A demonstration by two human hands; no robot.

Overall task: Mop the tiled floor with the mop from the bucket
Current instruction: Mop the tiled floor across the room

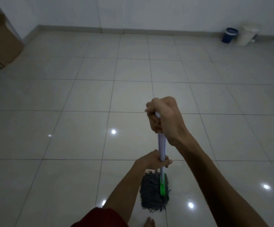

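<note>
A mop with a white handle (161, 145) and a green clamp stands almost upright in front of me. Its grey string head (151, 192) lies flat on the pale tiled floor (84, 128), close to my bare toes. My right hand (164, 118) grips the top end of the handle. My left hand (154, 159) grips the handle lower down, just above the head. A dark blue bucket (229, 35) stands far off at the back right, against the wall.
A white bin-like container (249, 36) stands beside the bucket. A brown cabinet or door (0, 38) fills the left edge. The white wall runs along the back. Ceiling lights glare off the glossy tiles.
</note>
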